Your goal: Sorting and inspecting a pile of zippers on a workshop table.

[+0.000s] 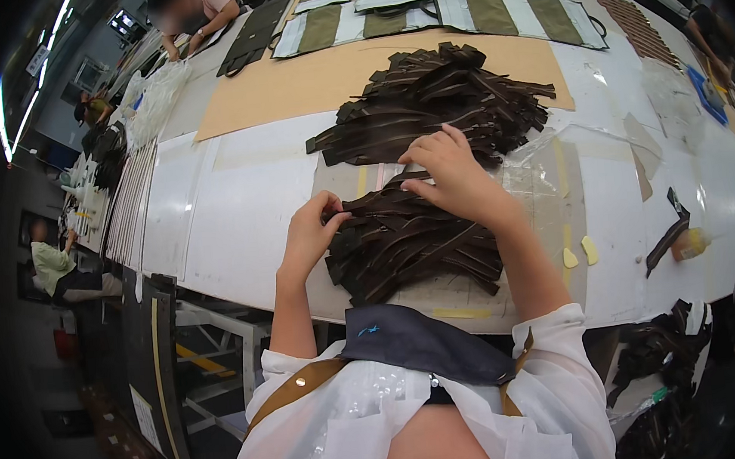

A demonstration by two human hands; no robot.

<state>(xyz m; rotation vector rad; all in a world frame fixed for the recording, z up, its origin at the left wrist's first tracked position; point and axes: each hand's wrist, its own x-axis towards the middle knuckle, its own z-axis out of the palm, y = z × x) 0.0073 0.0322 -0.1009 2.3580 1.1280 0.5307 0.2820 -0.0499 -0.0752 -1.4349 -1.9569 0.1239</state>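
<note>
Two heaps of dark brown zipper strips lie on the white worktable (242,194). The nearer heap (407,246) is close to the table's front edge, and the larger heap (448,100) lies beyond it. My left hand (316,230) pinches the end of a zipper strip at the near heap's left side, thumb against forefinger. Over the gap between the heaps is my right hand (450,174), fingers curved and thumb apart; nothing shows between its fingertips.
Bag panels with olive stripes (486,13) line the far side on tan board (253,99). Clear plastic film (593,140), yellow pieces (589,249), a loose zipper strip (666,245) and a small container (691,244) lie rightward. Other people are around the tables.
</note>
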